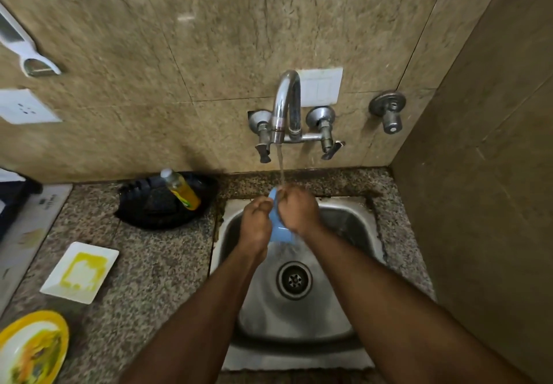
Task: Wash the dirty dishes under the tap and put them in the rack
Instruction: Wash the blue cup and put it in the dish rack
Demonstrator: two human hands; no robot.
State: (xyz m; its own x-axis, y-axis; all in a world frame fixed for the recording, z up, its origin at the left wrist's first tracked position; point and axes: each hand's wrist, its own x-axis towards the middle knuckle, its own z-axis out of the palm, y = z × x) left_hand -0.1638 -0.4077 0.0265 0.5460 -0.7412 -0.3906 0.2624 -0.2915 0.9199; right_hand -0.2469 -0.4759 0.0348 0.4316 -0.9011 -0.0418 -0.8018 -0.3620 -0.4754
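Observation:
A light blue cup (279,231) is held over the steel sink (344,219), right under the running tap (285,105). My left hand (257,219) grips its left side and my right hand (297,208) grips its right side and rim, so most of the cup is hidden. Water streams onto the hands and spills off the cup's bottom. On the counter to the left lie a white square plate (79,271) smeared yellow and a yellow round plate (33,347) with food remains. A black rack (140,204) sits at the back left of the sink.
A bottle of yellow dish soap (181,189) leans in the black rack. The granite counter (155,264) spreads left of the sink. Wall tiles stand close behind and on the right. A spare valve (389,111) and a socket (25,107) are on the wall.

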